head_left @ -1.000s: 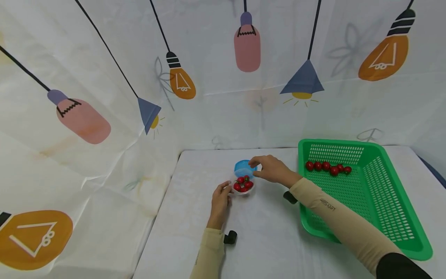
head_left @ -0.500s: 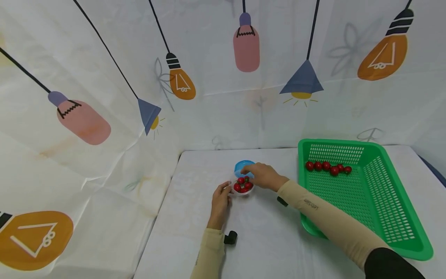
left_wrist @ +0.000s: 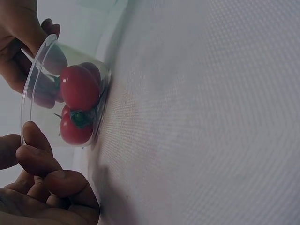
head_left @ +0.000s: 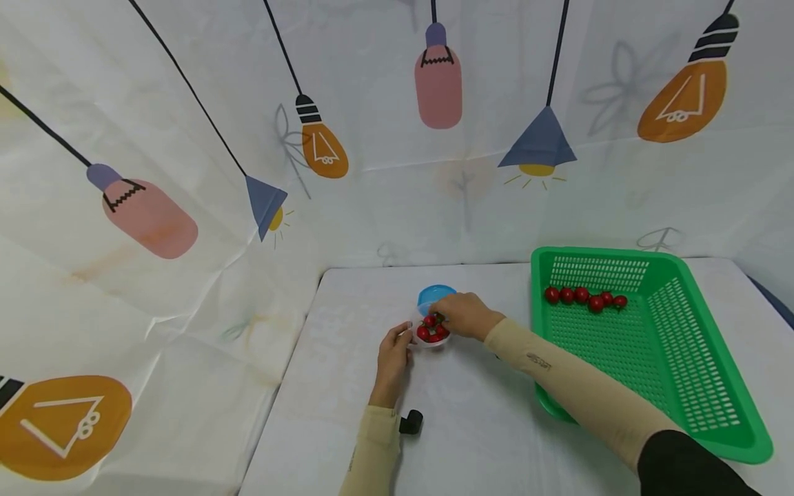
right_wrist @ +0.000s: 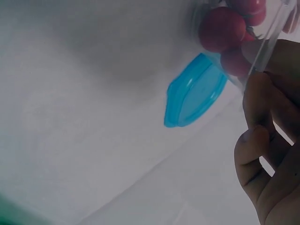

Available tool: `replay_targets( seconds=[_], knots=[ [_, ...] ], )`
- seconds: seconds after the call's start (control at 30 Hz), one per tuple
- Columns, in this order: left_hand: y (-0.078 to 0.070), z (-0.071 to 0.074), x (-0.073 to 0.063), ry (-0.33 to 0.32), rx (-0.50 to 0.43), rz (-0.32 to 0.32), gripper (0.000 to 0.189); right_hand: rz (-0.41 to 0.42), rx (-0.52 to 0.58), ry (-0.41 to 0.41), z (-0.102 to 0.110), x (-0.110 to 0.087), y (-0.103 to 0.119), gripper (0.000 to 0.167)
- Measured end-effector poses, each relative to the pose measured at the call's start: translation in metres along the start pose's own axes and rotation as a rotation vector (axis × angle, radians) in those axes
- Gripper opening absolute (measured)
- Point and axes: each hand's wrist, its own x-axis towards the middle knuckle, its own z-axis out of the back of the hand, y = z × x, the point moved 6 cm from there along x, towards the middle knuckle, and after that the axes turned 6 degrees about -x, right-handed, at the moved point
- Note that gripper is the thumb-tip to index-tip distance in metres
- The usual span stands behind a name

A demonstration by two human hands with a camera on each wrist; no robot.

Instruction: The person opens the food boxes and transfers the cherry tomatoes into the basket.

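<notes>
A clear plastic cup (left_wrist: 28,101) stands on the white table with several red cherry tomatoes (left_wrist: 79,87) inside. My left hand (head_left: 392,358) pinches its rim between thumb and fingers from the left. Into the cup's opening reaches my right hand (head_left: 468,315), coming from the right; its fingertips are among the tomatoes. A fingertip lies against a cherry tomato (right_wrist: 234,62) in the right wrist view, but I cannot tell whether it pinches one. Just behind the cup lies a blue lid (head_left: 434,296), partly covered by the right hand in the head view.
A large green basket (head_left: 707,344) stands on the right side of the table, under the right forearm. Several cherry tomatoes (head_left: 581,295) sit in a row near its back left. White cloth (head_left: 384,207) printed with lamps closes off the back and left.
My right hand has moved left and down from over the blue lid, and its fingertips are now in the cup. The left hand keeps its place on the rim.
</notes>
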Motion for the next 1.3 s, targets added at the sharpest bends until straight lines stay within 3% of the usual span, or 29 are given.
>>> replay_targets(
  seconds=[0.67, 1.0, 1.3],
  knots=[
    [0.0008, -0.0026, 0.0012, -0.004, 0.04, 0.0, 0.038, 0.037, -0.068, -0.064, -0.0031, 0.0009, 0.0028, 0.017],
    [-0.0006, -0.0035, 0.0027, -0.008, 0.021, -0.018, 0.037, 0.078, -0.136, -0.109, -0.002, 0.0012, 0.0023, 0.019],
    [-0.0004, -0.0034, 0.002, -0.005, 0.027, -0.004, 0.036, 0.065, -0.098, -0.118, 0.0019, 0.0003, 0.0032, 0.022]
  ],
)
